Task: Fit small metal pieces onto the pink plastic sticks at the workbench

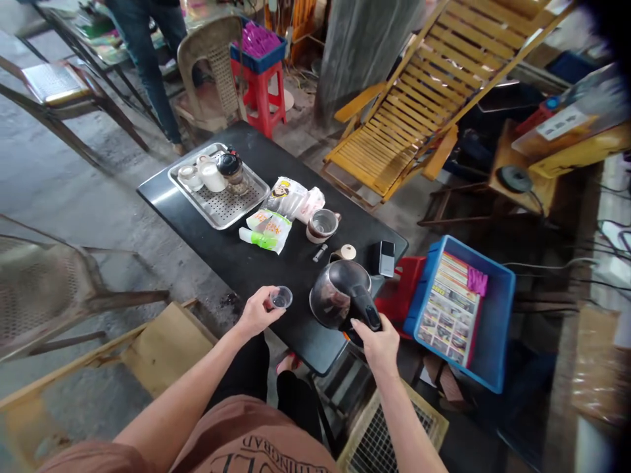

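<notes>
My left hand (259, 310) is closed round a small clear cup (280, 297), held just over the near edge of the black table (221, 253). In my right hand (378, 341) is the black handle of an electric kettle (332, 295), at the table's near right end. The kettle has a dark, shiny body; whether it touches the tabletop, I cannot tell. Behind it are a mug (323, 225) with a glossy inside and a round cream lid-like piece (348, 252). A small grey object (320, 253) lies beside the mug.
A perforated metal tray (217, 220) bears jars. Plastic packets (269, 230) lie mid-table, and a silver-and-black device (387, 258) at the right corner. A blue crate (507, 315) of printed sheets stands at right. A wooden lounge chair (394, 131) is behind; a person's legs (152, 66) show far left.
</notes>
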The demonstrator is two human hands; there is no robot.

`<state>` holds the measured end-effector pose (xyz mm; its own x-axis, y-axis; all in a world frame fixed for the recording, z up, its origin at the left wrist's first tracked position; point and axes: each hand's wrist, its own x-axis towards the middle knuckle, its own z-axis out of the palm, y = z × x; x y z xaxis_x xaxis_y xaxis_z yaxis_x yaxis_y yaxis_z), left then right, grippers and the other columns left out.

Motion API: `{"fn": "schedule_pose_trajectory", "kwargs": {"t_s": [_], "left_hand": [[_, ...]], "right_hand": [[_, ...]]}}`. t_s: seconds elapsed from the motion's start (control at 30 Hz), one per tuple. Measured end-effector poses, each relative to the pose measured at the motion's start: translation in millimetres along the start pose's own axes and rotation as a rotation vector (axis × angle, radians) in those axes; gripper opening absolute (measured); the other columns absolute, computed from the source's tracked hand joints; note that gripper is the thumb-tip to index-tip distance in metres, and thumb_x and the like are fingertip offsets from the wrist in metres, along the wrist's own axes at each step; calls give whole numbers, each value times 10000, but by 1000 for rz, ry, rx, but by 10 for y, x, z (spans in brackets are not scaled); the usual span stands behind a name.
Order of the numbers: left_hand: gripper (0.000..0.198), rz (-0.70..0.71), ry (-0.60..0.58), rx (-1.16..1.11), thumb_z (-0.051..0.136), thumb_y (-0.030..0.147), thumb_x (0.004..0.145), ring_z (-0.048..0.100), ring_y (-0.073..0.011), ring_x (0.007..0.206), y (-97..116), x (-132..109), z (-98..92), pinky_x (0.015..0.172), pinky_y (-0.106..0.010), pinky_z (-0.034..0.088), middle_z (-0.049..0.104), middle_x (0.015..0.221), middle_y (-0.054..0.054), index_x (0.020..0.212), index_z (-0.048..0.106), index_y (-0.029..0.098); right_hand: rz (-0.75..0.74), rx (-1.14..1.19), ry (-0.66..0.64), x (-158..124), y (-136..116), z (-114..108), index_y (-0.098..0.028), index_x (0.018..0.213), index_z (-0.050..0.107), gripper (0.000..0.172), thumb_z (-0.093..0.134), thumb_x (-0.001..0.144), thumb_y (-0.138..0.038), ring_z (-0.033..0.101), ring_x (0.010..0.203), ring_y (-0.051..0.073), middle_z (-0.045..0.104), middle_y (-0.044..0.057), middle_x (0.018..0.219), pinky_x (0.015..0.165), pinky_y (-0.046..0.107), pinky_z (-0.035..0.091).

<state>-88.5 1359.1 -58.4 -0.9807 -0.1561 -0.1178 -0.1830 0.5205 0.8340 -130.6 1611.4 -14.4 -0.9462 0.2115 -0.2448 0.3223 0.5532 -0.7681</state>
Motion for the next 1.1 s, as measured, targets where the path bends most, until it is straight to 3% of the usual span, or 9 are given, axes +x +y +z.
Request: {"fn": "schedule_pose_trajectory", "kwargs": {"t_s": [0.23,0.47,0.8,1.1], "left_hand": [[282,75,2,0,573,142,629,493,-99,616,83,62,-85,559,-205,429,539,832,-16,904,512,162],[296,149,-47,-13,550,109,646,522,-124,701,147,112,-25,641,-229,451,546,886,-32,934,520,172],[301,213,-115,-10,544,94,638,535,-149,799,159,144,85,715,-250,448,545,925,-33,922,515,189],[340,250,-149,-5,544,84,623,527,-158,837,87,163,126,747,-253,429,547,944,-35,944,509,189]], "right_hand": [[-86,-192,-132,-152,-195,-391,-157,671,560,280,601,554,-408,474,534,157,519,-15,545,513,249,408],[-163,-360,-306,-308,-352,-733,-174,693,579,263,578,573,-408,507,533,169,564,-7,565,492,246,421],[-237,-547,-469,-397,-817,-770,-193,685,572,181,520,603,-346,513,516,151,554,-25,554,479,221,415],[-286,-686,-519,-352,-917,-747,-214,650,540,148,511,611,-354,481,472,140,505,-43,502,455,225,391]]}}
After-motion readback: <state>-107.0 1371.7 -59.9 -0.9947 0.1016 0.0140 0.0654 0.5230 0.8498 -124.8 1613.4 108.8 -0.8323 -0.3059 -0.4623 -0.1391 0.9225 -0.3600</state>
